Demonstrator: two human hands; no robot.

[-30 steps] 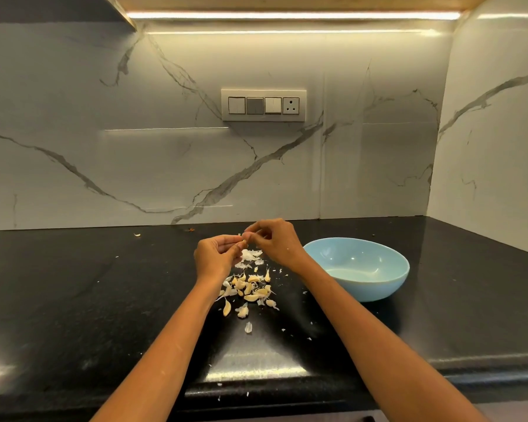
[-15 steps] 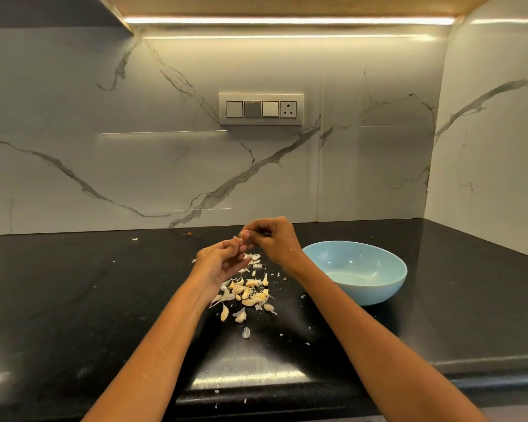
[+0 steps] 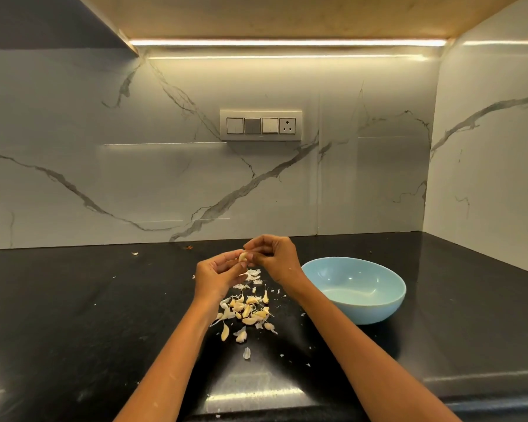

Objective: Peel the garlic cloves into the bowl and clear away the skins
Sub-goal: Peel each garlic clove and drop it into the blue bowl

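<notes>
My left hand point(image 3: 218, 274) and my right hand point(image 3: 272, 258) meet above the black counter, and both pinch one pale garlic clove point(image 3: 243, 256) between their fingertips. Below them lies a heap of several garlic cloves point(image 3: 247, 310) mixed with papery skins. More white skins point(image 3: 253, 275) lie just under the hands. A light blue bowl point(image 3: 352, 289) stands to the right of the heap, close to my right wrist; what shows of its inside looks empty.
The black counter point(image 3: 73, 315) runs to a marble backsplash and a side wall on the right. Small skin flakes are scattered around the heap, with one stray piece point(image 3: 134, 253) far back left. A switch panel point(image 3: 261, 125) sits on the wall.
Both hands have stayed together over the heap, working the clove; they shifted only slightly. The camera tilted up a little, so the view shows more of the cabinet underside.
</notes>
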